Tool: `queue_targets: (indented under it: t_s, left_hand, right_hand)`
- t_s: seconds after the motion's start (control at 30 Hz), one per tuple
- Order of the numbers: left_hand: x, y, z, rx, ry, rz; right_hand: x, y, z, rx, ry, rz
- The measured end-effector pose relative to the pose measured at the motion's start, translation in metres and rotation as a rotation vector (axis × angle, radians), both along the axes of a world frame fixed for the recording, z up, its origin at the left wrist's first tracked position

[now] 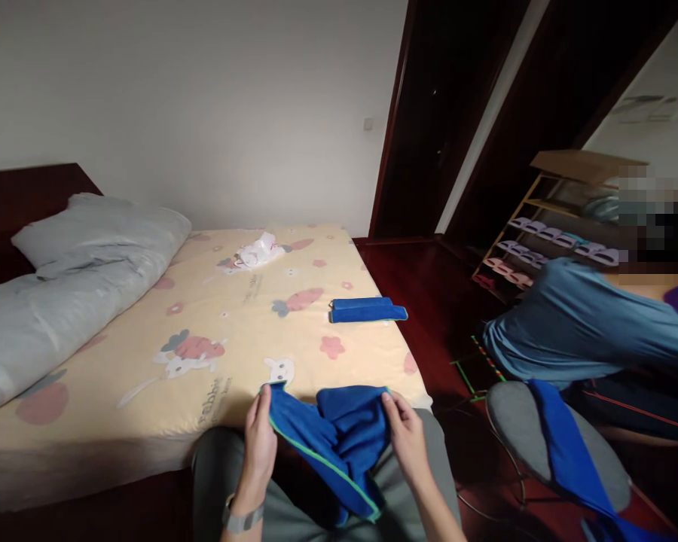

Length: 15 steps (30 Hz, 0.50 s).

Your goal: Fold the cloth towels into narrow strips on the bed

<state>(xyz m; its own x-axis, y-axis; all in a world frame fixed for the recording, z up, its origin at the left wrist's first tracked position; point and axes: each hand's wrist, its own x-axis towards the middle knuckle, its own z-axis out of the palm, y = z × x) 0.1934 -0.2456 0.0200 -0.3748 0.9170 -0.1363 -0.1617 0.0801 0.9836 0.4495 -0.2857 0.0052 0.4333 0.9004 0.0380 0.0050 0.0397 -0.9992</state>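
The left hand [260, 436] and right hand [407, 433] sit apart, each with thumb and fingers closed on an upper edge of the blue cloth [364, 421], probably to spread it while its middle sags over the lap. Beyond the right hand, two folded strips [367, 309] lie side by side near the edge of the bed [237, 354], perhaps for easy reach. Right of that hand, a towel [565, 444] drapes across a stool [511, 418], seemingly to keep it handy
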Motion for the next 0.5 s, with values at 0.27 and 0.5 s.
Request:
queue_targets:
  t_s: [0.27,0.5]
  left_hand:
    - [-0.087,0.016,0.016,-0.042,-0.006,0.231]
    - [-0.126,0.039,0.009,0.047,0.211,0.200]
  right_hand:
    - [0.109,-0.009,-0.014,-0.028,-0.182,-0.289]
    - [0.149,-0.004,-0.012,0.045,-0.279,-0.314]
